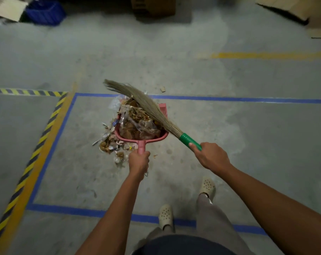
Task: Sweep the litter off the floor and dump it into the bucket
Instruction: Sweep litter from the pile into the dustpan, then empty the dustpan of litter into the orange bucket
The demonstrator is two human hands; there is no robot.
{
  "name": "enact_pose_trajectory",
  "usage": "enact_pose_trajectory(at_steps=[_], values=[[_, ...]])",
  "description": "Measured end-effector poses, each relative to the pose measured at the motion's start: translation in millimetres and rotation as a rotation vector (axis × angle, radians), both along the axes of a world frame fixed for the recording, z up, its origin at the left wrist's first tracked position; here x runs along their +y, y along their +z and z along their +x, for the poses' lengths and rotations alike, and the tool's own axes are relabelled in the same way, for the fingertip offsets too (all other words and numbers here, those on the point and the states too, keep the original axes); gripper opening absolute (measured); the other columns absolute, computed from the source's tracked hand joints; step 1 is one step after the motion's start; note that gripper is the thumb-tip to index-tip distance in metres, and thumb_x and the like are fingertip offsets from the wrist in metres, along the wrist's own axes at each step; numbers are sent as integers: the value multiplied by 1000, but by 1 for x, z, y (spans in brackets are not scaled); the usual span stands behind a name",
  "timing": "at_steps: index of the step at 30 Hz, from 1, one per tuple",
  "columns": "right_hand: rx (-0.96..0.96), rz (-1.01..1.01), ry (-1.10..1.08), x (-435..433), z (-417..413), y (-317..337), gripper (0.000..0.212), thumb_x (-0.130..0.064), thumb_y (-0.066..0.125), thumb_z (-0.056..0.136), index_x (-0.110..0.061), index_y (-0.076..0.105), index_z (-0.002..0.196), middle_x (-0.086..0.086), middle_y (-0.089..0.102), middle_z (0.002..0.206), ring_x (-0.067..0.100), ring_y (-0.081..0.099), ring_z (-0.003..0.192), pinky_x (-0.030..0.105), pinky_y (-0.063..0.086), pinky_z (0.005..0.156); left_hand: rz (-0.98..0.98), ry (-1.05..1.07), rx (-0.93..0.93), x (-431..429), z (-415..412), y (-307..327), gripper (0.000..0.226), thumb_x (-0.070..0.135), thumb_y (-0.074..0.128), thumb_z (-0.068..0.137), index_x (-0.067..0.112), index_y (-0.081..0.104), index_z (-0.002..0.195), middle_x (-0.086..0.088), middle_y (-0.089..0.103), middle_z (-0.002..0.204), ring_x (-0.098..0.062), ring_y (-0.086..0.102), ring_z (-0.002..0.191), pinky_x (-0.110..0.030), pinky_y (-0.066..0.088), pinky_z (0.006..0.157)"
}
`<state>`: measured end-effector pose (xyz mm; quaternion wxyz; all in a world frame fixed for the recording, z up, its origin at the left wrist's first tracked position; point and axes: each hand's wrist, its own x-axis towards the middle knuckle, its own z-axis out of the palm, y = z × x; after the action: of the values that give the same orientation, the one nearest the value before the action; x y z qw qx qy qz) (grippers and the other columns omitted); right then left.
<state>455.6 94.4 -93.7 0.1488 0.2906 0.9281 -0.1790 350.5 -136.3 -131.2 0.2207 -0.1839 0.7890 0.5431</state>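
The floor is grey concrete, marked with a blue tape line beyond both hands and a yellow-and-black hazard stripe well to the left of my left hand. Far ahead, at the edge of the floor, stand a blue crate and a cardboard box.

My left hand is wrapped in a full fist around the handle of the pink dustpan. The pan extends straight ahead of this hand. I cannot tell whether its lip rests on the floor.

My right hand grips the green sleeve of the broom, thumb lying along the sleeve. The bristles run forward and to the left from this hand, crossing over the right side of the pan and ending past its front edge.

The litter, dry leaves, clear plastic film and paper scraps, is heaped in the pan, directly ahead of my left hand and under the bristles. A spilled portion lies on the floor just left of the pan handle, near my left hand. One small scrap lies apart, beyond the blue line.

My two pale shoes stand behind both hands.
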Motion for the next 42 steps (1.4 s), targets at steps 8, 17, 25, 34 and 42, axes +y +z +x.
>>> enact_pose_trajectory(at_steps=[8,17,25,34,42], values=[[38,-8,-286,-24,79,18,63,-71,30,98,-17,63,95,5,63,82,22,61,69,30,45,58,-28,-261,85,16,24,29,5,6,60,84,6,56,87,-7,52,63,-18,45,48,-25,35,42],[117,-8,-546,12,203,52,65,-71,30,98,-16,64,95,6,61,82,26,59,72,32,44,60,28,-503,154,100,114,61,4,5,58,88,8,55,87,-10,51,67,-19,45,51,-26,36,42],[152,34,-747,65,381,75,67,-72,32,97,-15,66,97,6,59,84,26,56,73,32,43,62,71,-706,151,196,265,77,13,9,59,90,3,59,102,-12,54,75,-18,48,56,-27,40,44],[160,59,-1081,115,593,83,67,-74,33,96,-16,66,97,10,67,93,30,64,84,34,49,68,130,-1035,108,319,455,89,13,9,59,92,5,56,104,-12,53,74,-18,47,54,-26,38,41],[151,104,-1415,156,745,82,65,-72,33,98,-16,65,94,5,60,81,26,54,71,32,39,58,166,-1373,108,443,611,94,7,6,57,90,3,57,96,-9,50,67,-17,43,48,-25,36,40]])
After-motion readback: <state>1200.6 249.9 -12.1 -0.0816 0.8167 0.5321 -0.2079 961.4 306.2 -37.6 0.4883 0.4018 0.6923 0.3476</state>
